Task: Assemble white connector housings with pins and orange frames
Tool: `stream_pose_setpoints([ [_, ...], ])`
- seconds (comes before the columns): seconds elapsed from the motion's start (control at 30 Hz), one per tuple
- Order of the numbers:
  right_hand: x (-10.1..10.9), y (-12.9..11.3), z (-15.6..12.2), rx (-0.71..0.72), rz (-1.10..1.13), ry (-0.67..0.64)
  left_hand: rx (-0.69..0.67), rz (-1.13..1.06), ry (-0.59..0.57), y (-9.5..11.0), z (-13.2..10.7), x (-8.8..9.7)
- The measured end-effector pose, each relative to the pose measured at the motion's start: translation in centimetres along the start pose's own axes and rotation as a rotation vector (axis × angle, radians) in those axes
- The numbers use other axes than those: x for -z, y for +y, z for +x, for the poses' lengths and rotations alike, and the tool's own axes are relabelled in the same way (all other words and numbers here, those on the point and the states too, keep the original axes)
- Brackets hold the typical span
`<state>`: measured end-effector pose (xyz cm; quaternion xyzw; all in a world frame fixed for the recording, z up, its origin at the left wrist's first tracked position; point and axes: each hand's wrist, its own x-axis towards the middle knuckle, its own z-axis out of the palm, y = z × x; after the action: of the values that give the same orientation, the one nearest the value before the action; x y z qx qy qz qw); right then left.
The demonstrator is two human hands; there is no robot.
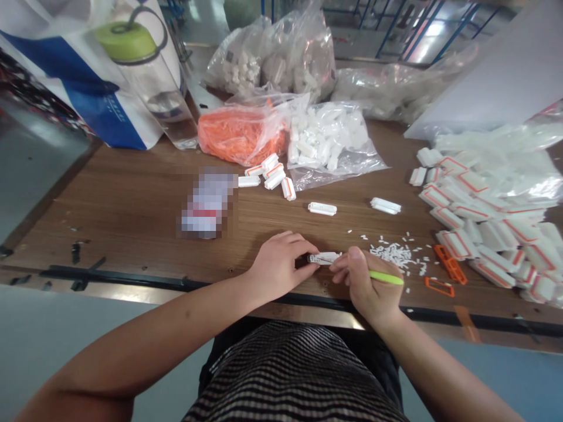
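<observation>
Near the table's front edge, my left hand (281, 264) is closed on the left end of a small white plastic housing (323, 258), held between thumb and fingers. My right hand (369, 281) grips a slim lime-green tool (387, 278) like a pen. Its working end is mostly hidden by my fingers, close to the housing's right end. Just beyond my right hand lies a loose pile of tiny white pieces (393, 253). Two similar white housings, one left (322, 208) and one right (386, 206), lie apart behind my hands.
Many white housings with orange edging (479, 228) are heaped at right, beside orange frames (449, 264). Farther back are a bag of orange parts (241, 135) and a bag of white parts (328, 135). A water bottle (149, 88) stands at left, behind a blurred-out object (207, 205).
</observation>
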<state>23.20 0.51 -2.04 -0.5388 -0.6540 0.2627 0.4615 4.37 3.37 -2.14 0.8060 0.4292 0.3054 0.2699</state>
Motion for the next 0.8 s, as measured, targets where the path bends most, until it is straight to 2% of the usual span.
stream_pose_setpoints([
  [0.43,0.05,-0.13,-0.08,0.037,-0.037,0.022,0.007,-0.006,0.001,-0.01,-0.06,0.0],
  [0.63,0.0,-0.59,0.29,-0.009,0.004,0.101,0.004,0.002,0.012,-0.15,-0.06,-0.08],
  [0.8,-0.03,-0.14,0.22,-0.004,0.005,0.05,0.003,-0.006,0.009,-0.1,-0.04,-0.06],
])
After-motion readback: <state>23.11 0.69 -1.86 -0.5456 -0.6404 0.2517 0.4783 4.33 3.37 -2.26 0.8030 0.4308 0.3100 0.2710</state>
